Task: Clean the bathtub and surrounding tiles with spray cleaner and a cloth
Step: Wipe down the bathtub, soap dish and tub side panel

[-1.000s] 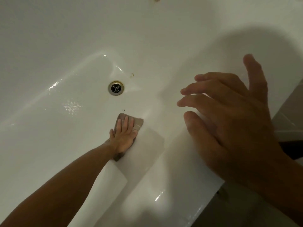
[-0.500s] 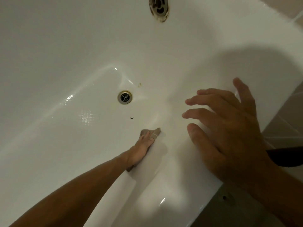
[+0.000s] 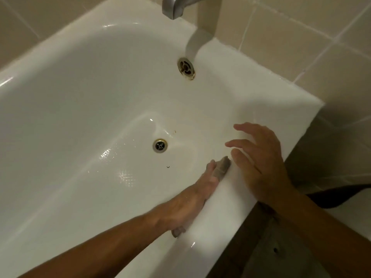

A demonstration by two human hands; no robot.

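The left hand (image 3: 192,199) is down inside the white bathtub (image 3: 70,109), flat against the near inner wall, fingers straight and pressed together. The cloth (image 3: 221,168), a brownish-grey rag, sits under that hand, sandwiched between the palm side and the tub wall. One end sticks out past the fingertips (image 3: 210,164), pointing toward the drain end of the tub, and another little bit of it peeks out by the wrist at the heel of the hand. So the fingers lie on top of the cloth lengthwise rather than curling round it; the thumb isn't really visible, so can't say what it's doing.

The right hand (image 3: 259,163) is over the tub's near rim, just beside the cloth's free end but not touching it as far as one can tell. Its fingers are spread and loosely bent, holding nothing. Whether the palm actually rests on the rim or floats just above it is hard to call from this angle.

On the tub floor there's the round metal drain (image 3: 160,145), with wet shiny patches to its left and a tiny dark curl of something, maybe a hair, between the drain and the left hand. Higher up on the end wall is the overflow plate (image 3: 185,68), looking rusty round its edge, and above that a metal spout (image 3: 172,7). Beige tiles (image 3: 301,43) with pale grout run round the tub.
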